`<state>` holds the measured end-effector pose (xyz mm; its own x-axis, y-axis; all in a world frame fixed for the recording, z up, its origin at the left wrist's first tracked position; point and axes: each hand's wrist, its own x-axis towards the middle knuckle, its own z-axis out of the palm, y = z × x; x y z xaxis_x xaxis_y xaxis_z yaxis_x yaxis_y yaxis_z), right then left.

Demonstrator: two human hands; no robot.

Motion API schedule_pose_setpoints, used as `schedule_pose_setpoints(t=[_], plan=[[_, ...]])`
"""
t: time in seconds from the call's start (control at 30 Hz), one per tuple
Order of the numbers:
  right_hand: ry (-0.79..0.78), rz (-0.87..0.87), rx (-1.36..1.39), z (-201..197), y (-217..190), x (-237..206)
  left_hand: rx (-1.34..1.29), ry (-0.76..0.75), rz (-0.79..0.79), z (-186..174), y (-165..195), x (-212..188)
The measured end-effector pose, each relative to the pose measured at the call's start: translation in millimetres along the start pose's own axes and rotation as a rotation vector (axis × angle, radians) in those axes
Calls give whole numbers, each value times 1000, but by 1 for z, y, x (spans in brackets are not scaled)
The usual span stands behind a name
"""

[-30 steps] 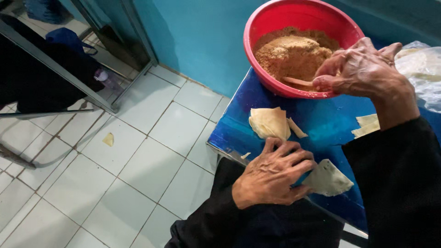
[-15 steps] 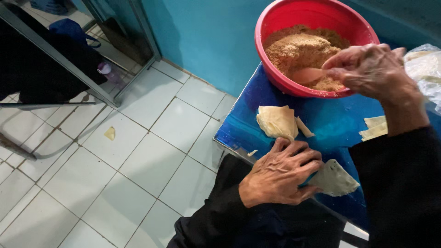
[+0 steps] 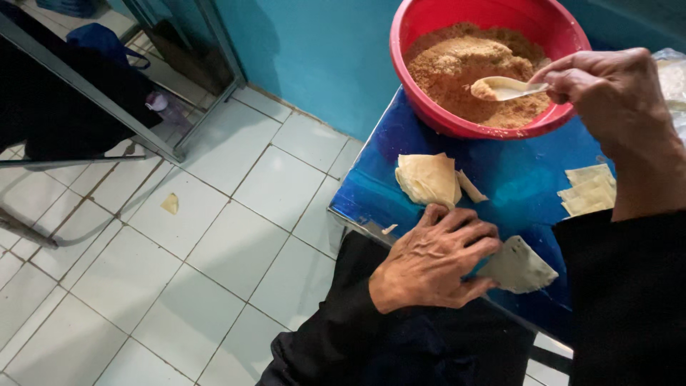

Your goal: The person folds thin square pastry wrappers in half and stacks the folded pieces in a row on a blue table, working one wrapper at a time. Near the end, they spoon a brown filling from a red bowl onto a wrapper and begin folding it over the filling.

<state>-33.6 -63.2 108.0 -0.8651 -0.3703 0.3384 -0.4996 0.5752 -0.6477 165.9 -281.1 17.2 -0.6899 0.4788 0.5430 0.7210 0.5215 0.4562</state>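
Head view: we see our right hand (image 3: 614, 93) w/ fingers pinched shut on the handle of a small pale plastic spoon (image 3: 509, 88), loaded w/ a bit of brown crumbly filling (image 3: 464, 71). The spoon hangs over the round red plastic bowl (image 3: 421, 28), just left of those fingers; the filling heaps inside it. Our left hand (image 3: 436, 261) lies palm down on the blue counter (image 3: 522, 179), fingers spread and curled over one end of a pale folded pastry wrapper (image 3: 522, 266), which sticks out to the right of them. Just above those fingers sits a folded cream dough sheet (image 3: 427, 179), a thin scrap touching its right side. Right of them, under the right forearm, a small stack of cream wrapper strips (image 3: 587, 189). Left of the counter: white tiled floor (image 3: 214, 236).
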Motion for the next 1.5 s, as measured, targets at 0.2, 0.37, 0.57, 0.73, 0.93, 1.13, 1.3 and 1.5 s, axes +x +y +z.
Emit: schedule_pose_setpoints(t=[0.2,0.37,0.57,0.73,0.93,1.13,1.3,1.5], plan=[[87,243,234,-22,0,-38,3,20,5,-1,3,-1],[90,301,245,-51,16,-130,6,17,27,7,2,-7],[78,357,-72,-33,-2,-235,12,39,-5,10,10,-13],[23,238,-15,-18,-10,-250,166,142,-68,19,36,-26],[57,8,-309,-10,-6,-260,212,169,-147,35,51,-31],[95,-151,-542,-11,-8,-266,169,200,-185,41,54,-29],[88,-279,-639,-14,10,-274,158,228,-218,42,56,-32],[49,-251,-626,-17,24,-284,166,211,-216,46,55,-30]])
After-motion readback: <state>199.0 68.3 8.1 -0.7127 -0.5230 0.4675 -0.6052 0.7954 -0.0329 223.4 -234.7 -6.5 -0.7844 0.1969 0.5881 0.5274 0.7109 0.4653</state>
